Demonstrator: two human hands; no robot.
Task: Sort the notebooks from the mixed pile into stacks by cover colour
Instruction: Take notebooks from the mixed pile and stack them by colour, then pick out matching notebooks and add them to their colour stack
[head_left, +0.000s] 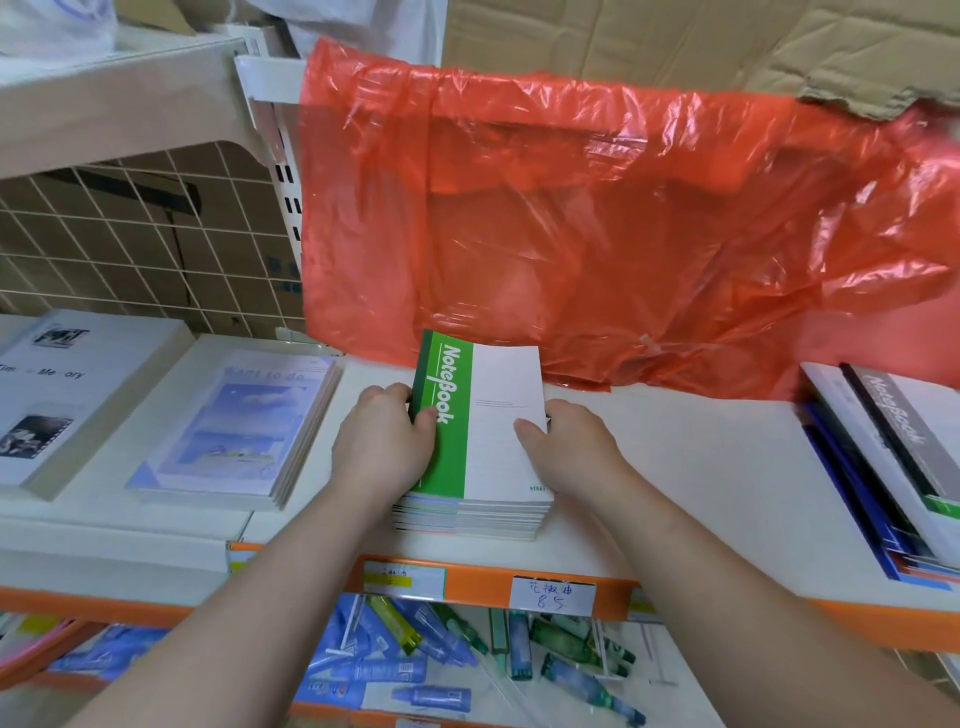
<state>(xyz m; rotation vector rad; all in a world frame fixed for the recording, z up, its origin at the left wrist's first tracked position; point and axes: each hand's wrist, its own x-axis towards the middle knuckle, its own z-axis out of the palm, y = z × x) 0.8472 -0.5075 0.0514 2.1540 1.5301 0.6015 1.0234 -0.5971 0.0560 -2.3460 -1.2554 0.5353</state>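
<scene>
The left hand and right hand each clasp a side edge of the green-spined notebook atop the centre stack on the shelf. Sorting looks partway through, with a blue-cover stack standing at the left and the mixed pile at the right not yet sorted.

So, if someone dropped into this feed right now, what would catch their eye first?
The big red plastic bag draped across the back of the shelf dominates the view. In front of it, mid-shelf, the left hand and right hand grip the green notebook by its side edges, atop a stack. A mixed pile lies at the far right.
</scene>
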